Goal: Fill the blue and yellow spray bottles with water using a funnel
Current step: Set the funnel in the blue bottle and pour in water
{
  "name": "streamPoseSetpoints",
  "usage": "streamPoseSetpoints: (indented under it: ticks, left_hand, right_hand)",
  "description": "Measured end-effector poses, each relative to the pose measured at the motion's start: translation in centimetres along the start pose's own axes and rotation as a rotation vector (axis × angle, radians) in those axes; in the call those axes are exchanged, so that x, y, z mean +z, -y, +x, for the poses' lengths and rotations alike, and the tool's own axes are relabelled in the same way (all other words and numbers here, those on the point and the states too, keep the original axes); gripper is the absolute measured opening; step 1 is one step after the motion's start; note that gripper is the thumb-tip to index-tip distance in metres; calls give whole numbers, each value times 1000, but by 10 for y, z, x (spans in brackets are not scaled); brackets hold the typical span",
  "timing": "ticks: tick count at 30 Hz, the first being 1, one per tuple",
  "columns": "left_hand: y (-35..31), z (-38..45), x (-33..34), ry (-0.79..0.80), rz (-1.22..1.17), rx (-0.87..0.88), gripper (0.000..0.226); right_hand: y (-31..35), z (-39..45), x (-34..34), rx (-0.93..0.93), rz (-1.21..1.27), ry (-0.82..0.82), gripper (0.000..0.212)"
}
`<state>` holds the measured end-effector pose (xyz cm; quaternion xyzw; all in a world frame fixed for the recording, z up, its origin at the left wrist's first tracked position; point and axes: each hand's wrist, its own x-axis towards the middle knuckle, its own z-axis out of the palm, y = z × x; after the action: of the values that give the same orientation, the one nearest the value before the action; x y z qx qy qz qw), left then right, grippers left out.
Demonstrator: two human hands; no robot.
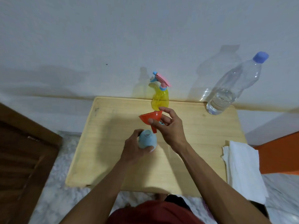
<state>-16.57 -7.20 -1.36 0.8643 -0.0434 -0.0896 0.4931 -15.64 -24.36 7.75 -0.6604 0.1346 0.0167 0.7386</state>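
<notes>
- A light wooden table (113, 159) lay under both hands, and it bore every item of the task.
- A stack of white paper towels (242, 167) sat at the table's edge, well to the right of the right hand.
- A clear water bottle (229, 88) with a blue cap, partly filled, stood beyond and to the right of the right hand.
- The yellow spray bottle (160, 99), its pink and blue trigger head on, stood just beyond the right hand's raised fingertips.
- The left hand (135, 147) was curled round the blue spray bottle (147, 140), gripping its body; the neck was uncapped and open.
- The right hand (169, 128) pinched the orange funnel (150, 119) between thumb and fingers, tilted, with its spout just beside the blue bottle's mouth; whether the spout touched the rim could not be told.
</notes>
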Motion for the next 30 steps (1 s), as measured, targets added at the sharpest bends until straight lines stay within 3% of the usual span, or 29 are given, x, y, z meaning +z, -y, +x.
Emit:
streamPoseSetpoints:
  ticks: [13,30]
  left_hand:
    - [0,-2,4,-3,-45,-81,82]
    - [1,-8,6,-29,-84,-108,69]
  right_hand:
    - [-33,-2,2,-61,-146,82,80]
    - [-43,-26,-8,-124,-287,63,78]
